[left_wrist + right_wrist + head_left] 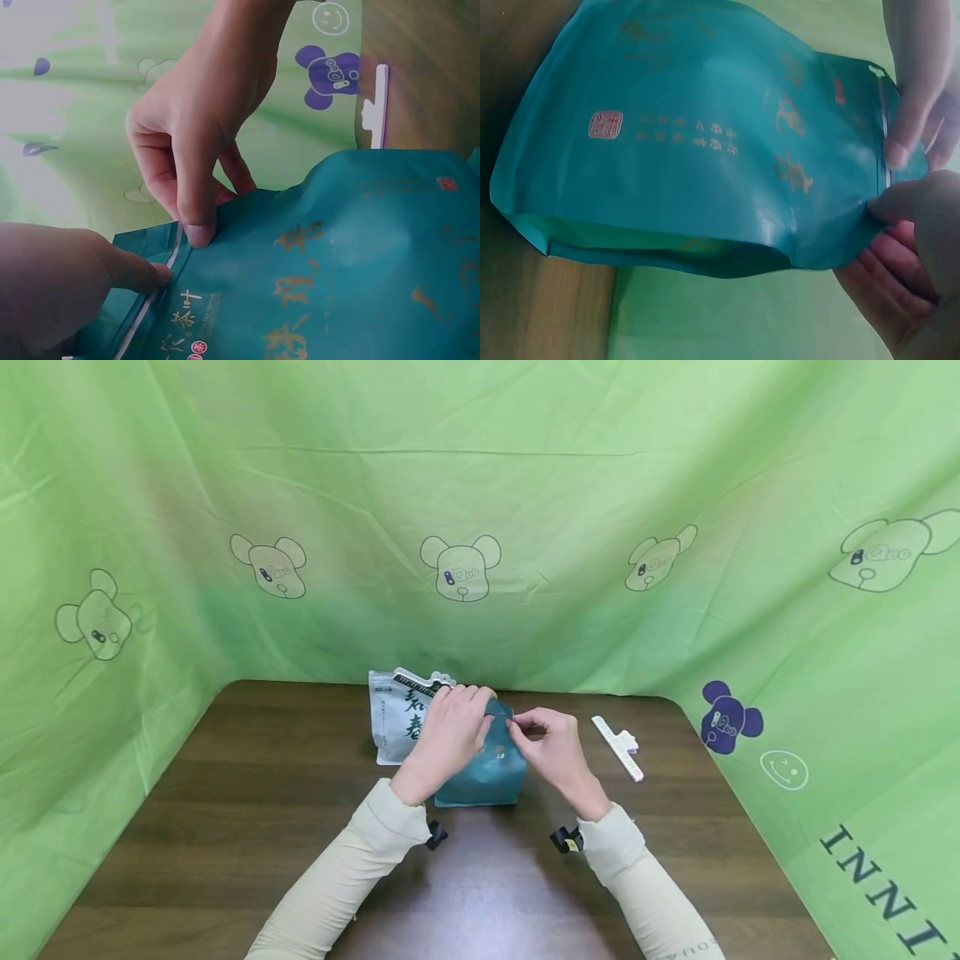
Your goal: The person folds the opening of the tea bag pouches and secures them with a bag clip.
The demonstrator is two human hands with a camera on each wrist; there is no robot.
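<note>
Both my hands, left [448, 727] and right [553, 748], pinch the teal pouch's [483, 768] top; uneven pressure could tip it toward the clip [617, 747] at 3 o'clock.

Both forearms, in pale sleeves, reach forward and angle inward so the hands meet in the middle. The left hand [448, 732] is palm down, fingers curled, thumb and fingertips pinching. The right hand [553, 747] is just beside it, wrist bent, its thumb and forefinger pressed together in a pinch.
</note>
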